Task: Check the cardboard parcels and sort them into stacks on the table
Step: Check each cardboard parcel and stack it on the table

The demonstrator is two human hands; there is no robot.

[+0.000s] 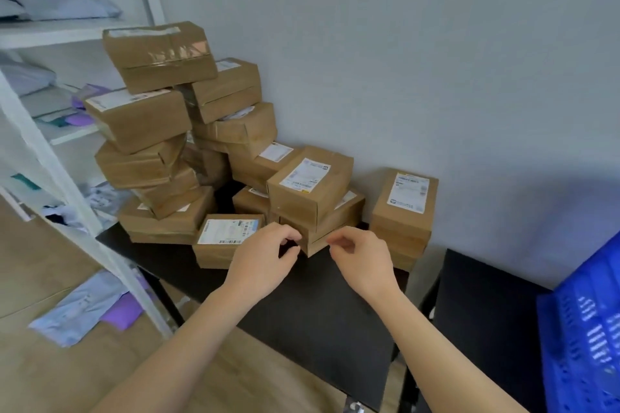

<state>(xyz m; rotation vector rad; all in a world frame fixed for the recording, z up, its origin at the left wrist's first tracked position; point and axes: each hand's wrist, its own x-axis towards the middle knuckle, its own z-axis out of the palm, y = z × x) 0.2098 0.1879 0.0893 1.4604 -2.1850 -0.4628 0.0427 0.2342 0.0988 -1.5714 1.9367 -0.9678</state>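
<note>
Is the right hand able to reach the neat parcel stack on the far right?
Probably yes: the right hand is just left of that stack, nothing stands between them, and its top parcel is uncovered.

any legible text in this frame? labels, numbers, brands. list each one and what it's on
Nothing reads clearly.
front parcel label: barcodes and print, too blurred to read.
middle stack label: print blurred, unreadable.
right stack label: dark header line and small logo, unreadable.
tall left stack labels: too small and blurred to read.
</note>
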